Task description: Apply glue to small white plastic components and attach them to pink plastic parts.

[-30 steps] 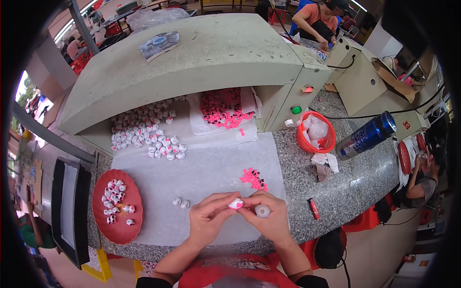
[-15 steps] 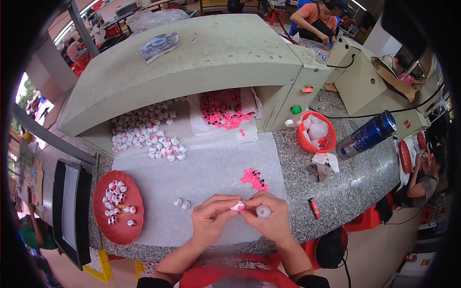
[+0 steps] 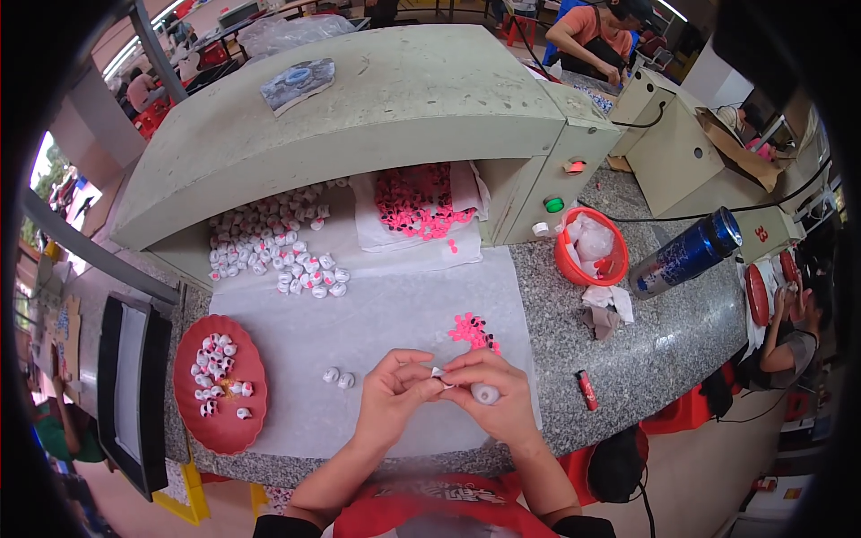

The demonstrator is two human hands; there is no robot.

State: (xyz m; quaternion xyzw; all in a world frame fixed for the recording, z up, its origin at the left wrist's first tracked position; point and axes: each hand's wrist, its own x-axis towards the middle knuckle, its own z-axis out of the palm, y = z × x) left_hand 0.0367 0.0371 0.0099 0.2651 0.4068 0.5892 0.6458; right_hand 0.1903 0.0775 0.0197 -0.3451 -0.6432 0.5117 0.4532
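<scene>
Both hands had shifted their fingers since the earlier frame; the piece between them had turned, its pink patch no longer plain and a white tip poking up; the bottle had edged leftward with the right hand. Beyond both hands stood the hood, sheltering white pieces ahead of the left hand and pink bits on a cloth straight ahead; well to the left hand's left lay a black tray, its pale inside showing; nearer that hand, a red plate held a loose cluster of small white figures marked with pink and dark; ahead and right of the right hand, a red tub held a crumpled whitish bag. The hands were together, their fingertips pinching the piece from both sides, while the right also kept the bottle tucked in its curled fingers; the piece, mostly hidden, looked light and fairly stiff, perhaps slick; its rounded sides seemed the best hold, since the tip might bend or chip if squeezed hard.
</scene>
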